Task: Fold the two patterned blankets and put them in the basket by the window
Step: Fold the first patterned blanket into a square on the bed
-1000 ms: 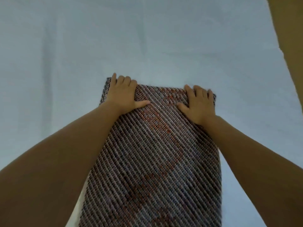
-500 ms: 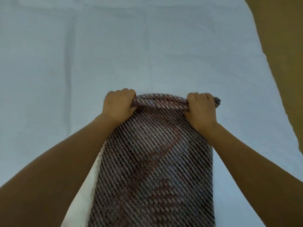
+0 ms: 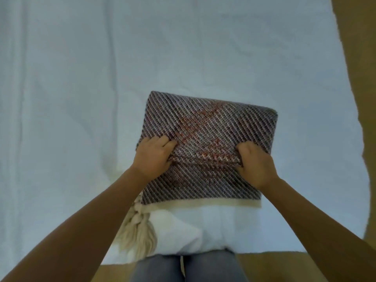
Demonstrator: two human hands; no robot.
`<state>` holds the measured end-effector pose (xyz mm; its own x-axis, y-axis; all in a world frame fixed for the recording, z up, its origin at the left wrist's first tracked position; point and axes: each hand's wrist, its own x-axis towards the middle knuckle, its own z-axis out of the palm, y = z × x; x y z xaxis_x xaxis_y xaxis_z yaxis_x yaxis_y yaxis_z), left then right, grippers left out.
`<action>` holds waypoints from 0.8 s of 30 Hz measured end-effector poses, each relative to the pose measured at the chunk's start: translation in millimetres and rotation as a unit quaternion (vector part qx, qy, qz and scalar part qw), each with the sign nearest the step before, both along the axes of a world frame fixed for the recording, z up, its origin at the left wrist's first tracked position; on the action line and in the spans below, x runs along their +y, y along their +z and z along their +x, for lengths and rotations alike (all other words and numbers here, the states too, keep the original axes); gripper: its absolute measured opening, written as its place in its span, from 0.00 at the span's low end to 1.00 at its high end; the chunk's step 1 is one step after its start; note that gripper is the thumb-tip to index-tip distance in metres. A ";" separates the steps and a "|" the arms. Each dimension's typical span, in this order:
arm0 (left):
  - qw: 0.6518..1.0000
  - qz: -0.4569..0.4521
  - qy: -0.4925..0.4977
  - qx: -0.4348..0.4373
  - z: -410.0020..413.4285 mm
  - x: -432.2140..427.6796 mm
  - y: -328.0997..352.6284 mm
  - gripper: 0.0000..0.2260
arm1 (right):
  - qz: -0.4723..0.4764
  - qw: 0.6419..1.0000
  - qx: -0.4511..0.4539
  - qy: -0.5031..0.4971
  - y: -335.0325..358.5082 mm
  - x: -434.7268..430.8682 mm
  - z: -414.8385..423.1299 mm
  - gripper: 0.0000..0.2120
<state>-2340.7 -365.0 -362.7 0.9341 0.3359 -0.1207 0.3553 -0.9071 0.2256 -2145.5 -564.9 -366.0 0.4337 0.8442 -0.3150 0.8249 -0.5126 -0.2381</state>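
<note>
Now we grip the folded edge of the blanket (image 3: 207, 127) with both hands.

Our left hand (image 3: 153, 157) and right hand (image 3: 255, 164) are each clamped on an end of the doubled-over edge, set apart at the blanket's two sides. It lies folded on the bed (image 3: 81, 78), a pale sheet under it. At its near end we see a cream border, a tassel (image 3: 138, 231) at the left corner, and our knees beyond the bed's edge.

Domestic setting, a bedroom. A bed under a white sheet (image 3: 142, 58) spreads beneath and beyond both hands (image 3: 154, 155). Tan floor (image 3: 362, 58) borders it to their right and nearer the person.
</note>
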 end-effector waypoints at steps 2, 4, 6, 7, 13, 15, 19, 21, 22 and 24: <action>1.000 0.000 -0.007 -0.001 -18.8 -14.0 -5.8 0.23 | -0.026 0.999 0.023 0.004 -5.6 -15.1 -19.6 0.16; 1.000 0.008 -0.011 -0.006 -39.2 -28.8 -12.9 0.20 | -0.034 0.998 0.047 0.007 -10.4 -31.8 -38.2 0.15; 1.000 0.017 -0.017 -0.018 -58.9 -49.1 -21.0 0.15 | -0.020 0.998 0.046 0.027 -16.3 -50.7 -55.1 0.15; 1.000 0.016 -0.017 -0.018 -66.3 -59.8 -24.4 0.17 | -0.010 0.999 0.034 0.038 -20.5 -59.2 -61.2 0.16; 0.993 -0.006 -0.009 0.122 -79.0 -97.0 -39.1 0.20 | -0.092 0.995 0.025 -0.007 -41.6 -74.3 -70.4 0.17; 0.975 -0.078 -0.011 0.208 -75.4 -93.2 -41.6 0.28 | -0.155 0.986 0.063 0.003 -45.2 -71.0 -68.7 0.21; 0.978 -0.177 0.044 0.100 -48.4 -72.4 -31.5 0.28 | -0.168 0.975 0.136 -0.040 -34.6 -48.0 -57.7 0.21; 0.991 -0.117 0.061 0.001 -22.8 -63.2 -29.3 0.26 | 0.012 0.983 0.138 -0.124 -25.3 -28.9 -58.2 0.17; 0.993 -0.089 0.077 -0.012 -6.8 -60.7 -31.6 0.24 | 0.109 0.977 0.106 -0.148 -22.5 -15.1 -58.9 0.17; 0.991 -0.062 0.115 -0.006 24.6 -58.5 -40.8 0.24 | 0.189 0.968 0.063 -0.152 -21.3 17.8 -62.1 0.22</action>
